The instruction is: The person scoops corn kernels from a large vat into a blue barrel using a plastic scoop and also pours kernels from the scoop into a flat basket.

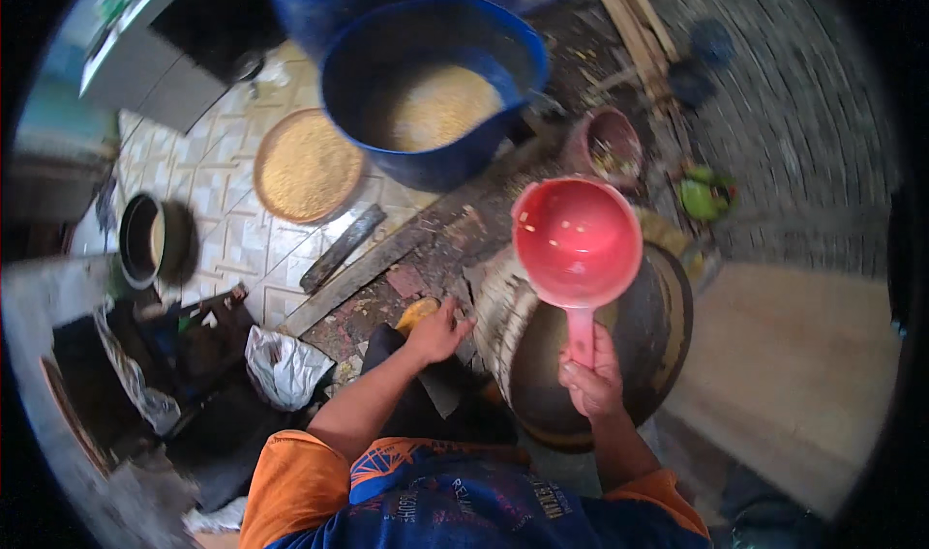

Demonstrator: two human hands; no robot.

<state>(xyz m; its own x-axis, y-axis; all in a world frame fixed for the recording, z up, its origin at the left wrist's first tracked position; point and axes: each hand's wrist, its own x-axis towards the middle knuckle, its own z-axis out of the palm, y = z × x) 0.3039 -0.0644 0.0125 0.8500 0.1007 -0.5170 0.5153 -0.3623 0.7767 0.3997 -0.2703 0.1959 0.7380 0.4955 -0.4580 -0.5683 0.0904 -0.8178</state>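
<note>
My right hand [594, 381] grips the handle of a pink plastic dipper [577, 241]. The dipper's bowl faces up to me, and a few pale grains stick to its inside. Below it stands a wide, dark round vessel [646, 353], partly hidden by the dipper and my hand. A pale, dark-streaked surface [501, 317] runs along the vessel's left side. My left hand [438, 335] hangs over my leg with nothing in it, its fingers apart, close to that side. Further off, a big blue tub [435, 168] has yellowish grain [450, 106] in its bottom.
A round tray [258, 179] heaped with yellow granular material stands on the tiles, near a dark pot [138, 241]. Wooden planks [355, 280] edge the rough floor. A tilted reddish container [580, 143] sits beyond the dipper. A woven wall [798, 128] and board [791, 360] bound the right.
</note>
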